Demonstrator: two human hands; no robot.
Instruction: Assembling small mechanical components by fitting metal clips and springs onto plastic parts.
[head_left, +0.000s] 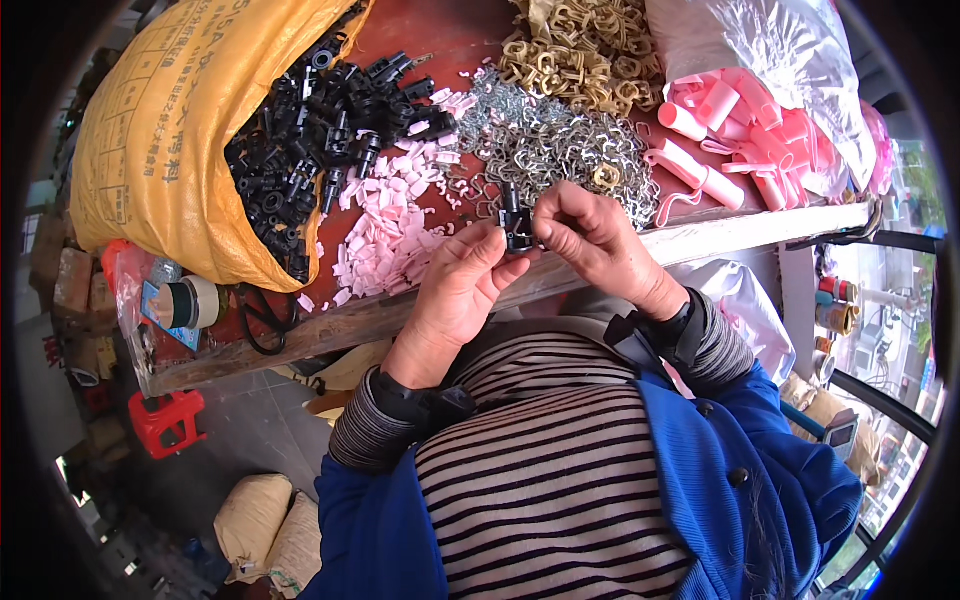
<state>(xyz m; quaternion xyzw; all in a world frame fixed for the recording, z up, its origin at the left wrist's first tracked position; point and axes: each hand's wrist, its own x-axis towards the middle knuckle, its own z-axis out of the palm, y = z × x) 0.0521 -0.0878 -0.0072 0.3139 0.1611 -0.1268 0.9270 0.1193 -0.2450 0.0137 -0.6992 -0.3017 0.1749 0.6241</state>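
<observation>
Both hands meet over the front edge of a red wooden table (420,40). My left hand (460,290) and my right hand (590,240) pinch one small black plastic part (516,225) between their fingertips. Just beyond lies a heap of silver wire clips (540,140). Small pink flat pieces (390,230) are scattered to the left of the hands. Black plastic parts (320,120) spill from a yellow woven sack (170,130) at the left.
Tan plastic clips (580,45) pile at the back. Pink tubes (730,130) lie at the right beside a clear plastic bag (780,50). A tape roll (195,300) and black scissors (265,320) sit at the table's left front. A red stool (165,420) and sacks (270,520) stand on the floor.
</observation>
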